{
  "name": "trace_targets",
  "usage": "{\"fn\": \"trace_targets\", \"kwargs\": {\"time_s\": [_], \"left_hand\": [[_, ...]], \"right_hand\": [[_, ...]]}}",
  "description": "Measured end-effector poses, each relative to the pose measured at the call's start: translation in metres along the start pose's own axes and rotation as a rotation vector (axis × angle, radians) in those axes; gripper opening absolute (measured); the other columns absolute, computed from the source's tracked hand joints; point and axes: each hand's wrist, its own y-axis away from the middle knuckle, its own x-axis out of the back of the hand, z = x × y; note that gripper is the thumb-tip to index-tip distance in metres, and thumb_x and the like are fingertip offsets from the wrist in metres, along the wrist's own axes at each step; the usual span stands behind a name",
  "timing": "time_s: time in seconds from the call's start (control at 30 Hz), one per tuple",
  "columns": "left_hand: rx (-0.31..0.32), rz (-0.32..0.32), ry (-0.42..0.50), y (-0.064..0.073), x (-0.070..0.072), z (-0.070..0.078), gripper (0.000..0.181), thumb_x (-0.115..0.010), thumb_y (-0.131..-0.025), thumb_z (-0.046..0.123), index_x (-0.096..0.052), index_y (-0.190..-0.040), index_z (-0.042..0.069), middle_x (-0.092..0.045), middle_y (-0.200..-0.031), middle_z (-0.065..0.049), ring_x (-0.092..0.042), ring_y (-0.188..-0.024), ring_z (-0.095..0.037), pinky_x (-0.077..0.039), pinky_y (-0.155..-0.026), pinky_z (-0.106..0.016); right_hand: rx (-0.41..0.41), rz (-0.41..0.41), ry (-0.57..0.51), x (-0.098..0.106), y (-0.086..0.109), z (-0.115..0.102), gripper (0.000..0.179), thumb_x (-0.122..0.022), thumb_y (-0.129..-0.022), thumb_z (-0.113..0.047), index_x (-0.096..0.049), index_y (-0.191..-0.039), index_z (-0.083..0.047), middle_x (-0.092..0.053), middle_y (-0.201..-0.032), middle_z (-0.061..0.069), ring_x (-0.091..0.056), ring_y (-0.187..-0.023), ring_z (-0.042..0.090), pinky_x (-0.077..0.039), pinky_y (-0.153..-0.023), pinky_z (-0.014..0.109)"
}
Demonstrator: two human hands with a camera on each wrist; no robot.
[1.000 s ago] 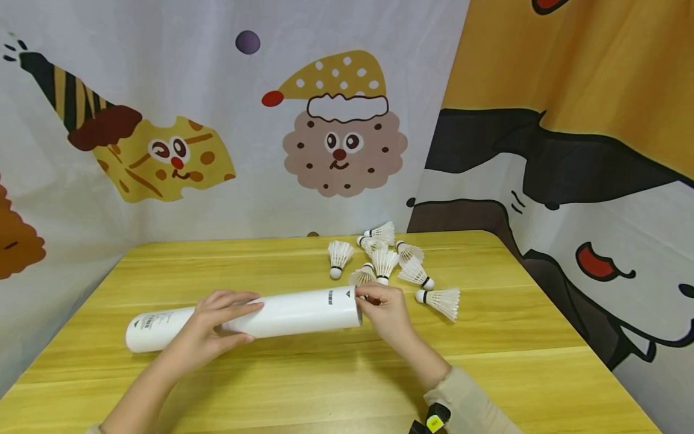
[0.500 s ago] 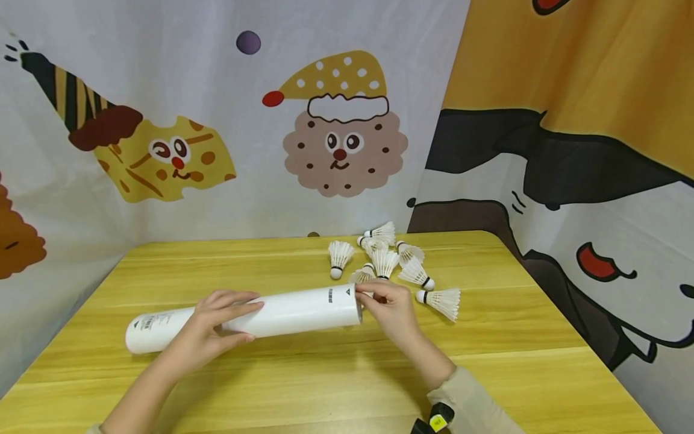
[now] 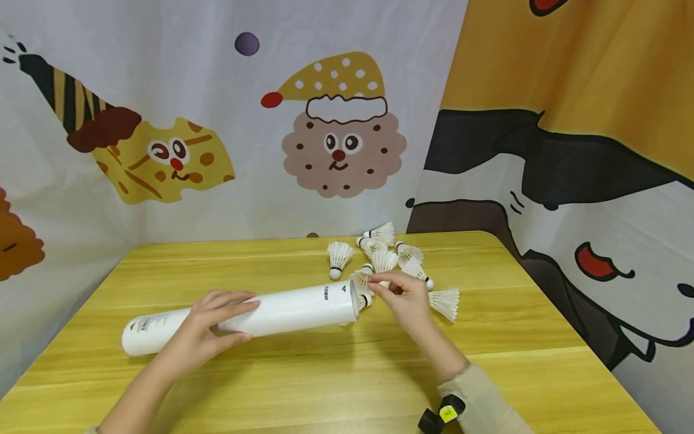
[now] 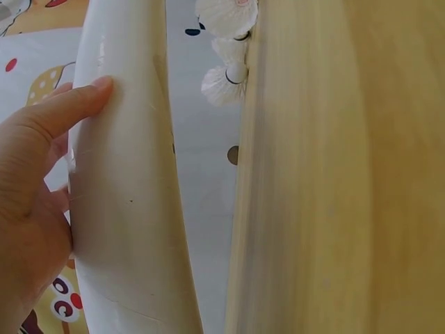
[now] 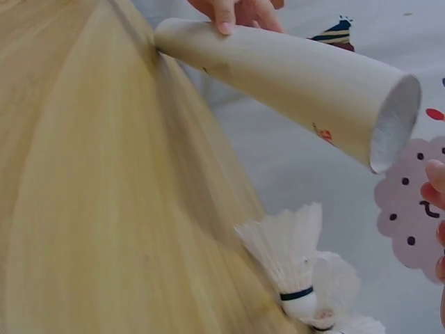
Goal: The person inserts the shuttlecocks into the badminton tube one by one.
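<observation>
Our left hand grips the white tube, half-curled round its middle. The right wrist view shows us the hollow mouth (cropped from the left's); our right hand has drawn away from it, fingers bent, whether holding anything we cannot tell.

Head view: we note even, moderately bright light, colours clear; soft, diffuse shadows on the worktop beneath the tube, a pale sheen on the wood nearer us. Wrist views: we find them duller, softer, wood grain smeared, shuttlecocks slightly hazy. Left wrist lens bows the tube, its right-hand flank shaded
</observation>
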Motion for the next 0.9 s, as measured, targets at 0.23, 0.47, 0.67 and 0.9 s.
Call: {"fn": "trace_targets", "kwargs": {"time_s": [0.23, 0.47, 0.67, 0.9], "left_hand": [[0.003, -0.017, -0.001, -0.002, 0.002, 0.002, 0.064, -0.087, -0.065, 0.007, -0.065, -0.125, 0.014, -0.058, -0.128, -0.005, -0.047, -0.111, -0.017, -0.024, -0.084, -0.036], [0.001, -0.013, -0.001, -0.002, 0.002, 0.003, 0.066, -0.087, -0.064, 0.006, -0.065, -0.125, 0.014, -0.059, -0.128, -0.005, -0.047, -0.111, -0.017, -0.024, -0.083, -0.034], [0.003, -0.015, -0.002, -0.002, 0.003, 0.004, 0.065, -0.087, -0.065, 0.006, -0.065, -0.125, 0.014, -0.059, -0.128, -0.007, -0.047, -0.111, -0.015, -0.025, -0.083, -0.033], [0.014, -0.020, 0.001, -0.003, 0.004, 0.006, 0.065, -0.087, -0.064, 0.002, -0.065, -0.125, 0.014, -0.058, -0.128, -0.004, -0.047, -0.111, -0.015, -0.027, -0.082, -0.032]], "right_hand": [[-0.109, 0.054, 0.036, 0.023, -0.004, 0.004, 0.013, -0.074, -0.078, 0.009, -0.072, -0.090, 0.009, -0.059, -0.064, 0.015, -0.035, -0.049, 0.008, -0.029, -0.044, 0.021], [-0.153, 0.106, 0.102, 0.053, 0.003, 0.013, 0.012, -0.075, -0.077, 0.010, -0.072, -0.088, 0.008, -0.062, -0.068, 0.017, -0.036, -0.045, 0.006, -0.029, -0.039, 0.022], [-0.148, 0.135, 0.216, 0.079, 0.014, 0.025, 0.011, -0.076, -0.074, 0.011, -0.072, -0.083, 0.005, -0.064, -0.068, 0.014, -0.036, -0.046, 0.010, -0.028, -0.040, 0.025], [-0.232, 0.149, 0.313, 0.111, 0.030, 0.057, 0.011, -0.080, -0.076, -0.001, -0.074, -0.085, -0.003, -0.066, -0.071, 0.003, -0.038, -0.048, 0.011, -0.030, -0.041, 0.024]]}}
